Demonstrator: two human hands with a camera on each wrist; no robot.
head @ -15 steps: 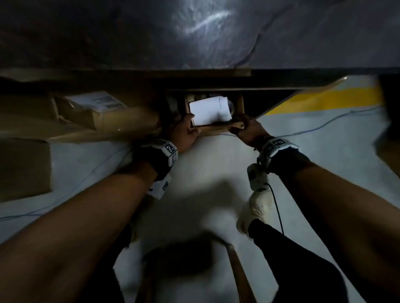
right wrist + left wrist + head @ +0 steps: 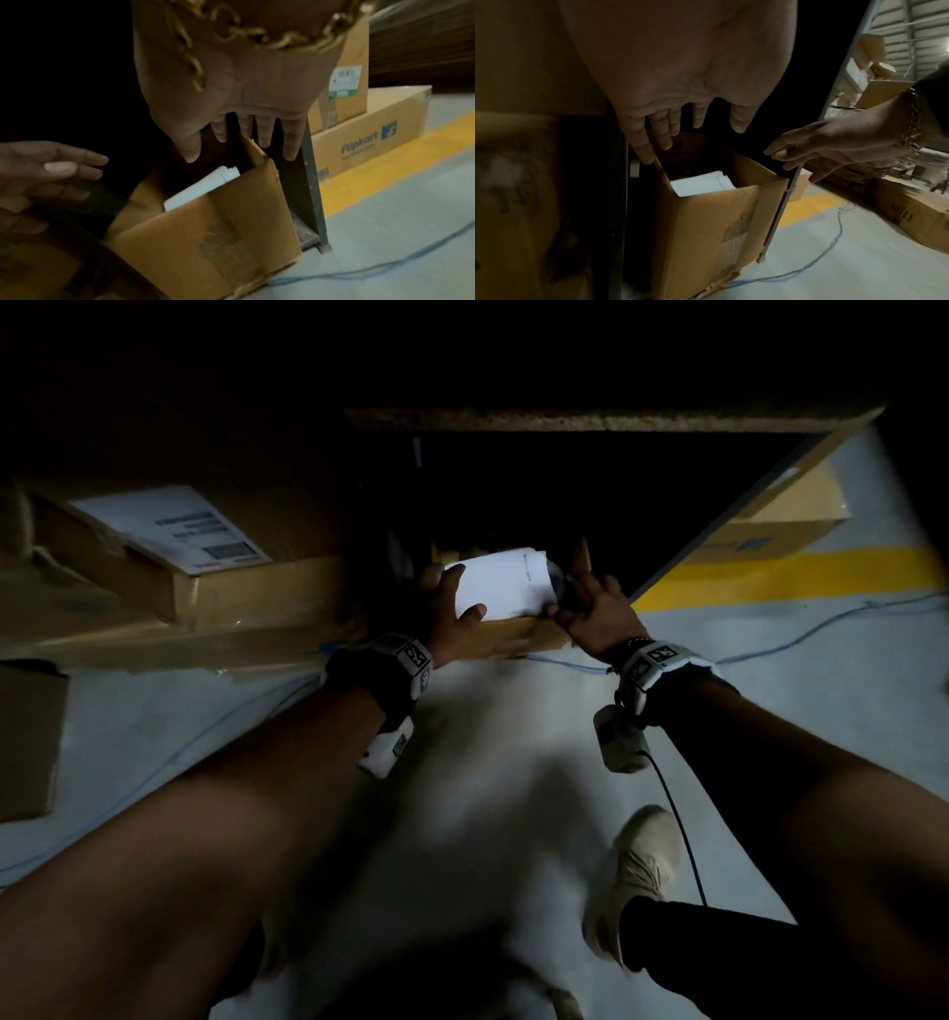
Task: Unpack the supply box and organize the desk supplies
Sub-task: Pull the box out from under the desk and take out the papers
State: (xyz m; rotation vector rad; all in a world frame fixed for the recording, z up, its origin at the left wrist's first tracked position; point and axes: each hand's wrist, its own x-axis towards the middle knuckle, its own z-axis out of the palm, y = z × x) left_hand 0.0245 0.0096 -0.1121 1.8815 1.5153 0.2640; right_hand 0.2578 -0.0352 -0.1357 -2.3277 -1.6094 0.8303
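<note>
An open brown supply box (image 2: 513, 636) stands on the floor, tucked under a dark shelf edge. A stack of white papers (image 2: 500, 582) lies inside it, also seen in the left wrist view as papers (image 2: 700, 182) and in the right wrist view as papers (image 2: 200, 188). My left hand (image 2: 452, 608) hovers over the box's left rim with fingers (image 2: 664, 134) straight, the outermost one touching the rim. My right hand (image 2: 585, 603) is over the right rim, its fingers (image 2: 264, 134) spread and straight, holding nothing.
A labelled cardboard box (image 2: 205, 567) lies close on the left. A grey metal post (image 2: 311, 192) stands right beside the supply box. A blue cable (image 2: 770, 649) runs across the floor. Stacked cartons (image 2: 372, 138) and a yellow floor line (image 2: 770, 577) are to the right. My shoe (image 2: 637, 875) is below.
Both hands have come off the box's near corners and now hover over its side rims with straight fingers. The head view has grown darker and closer.
</note>
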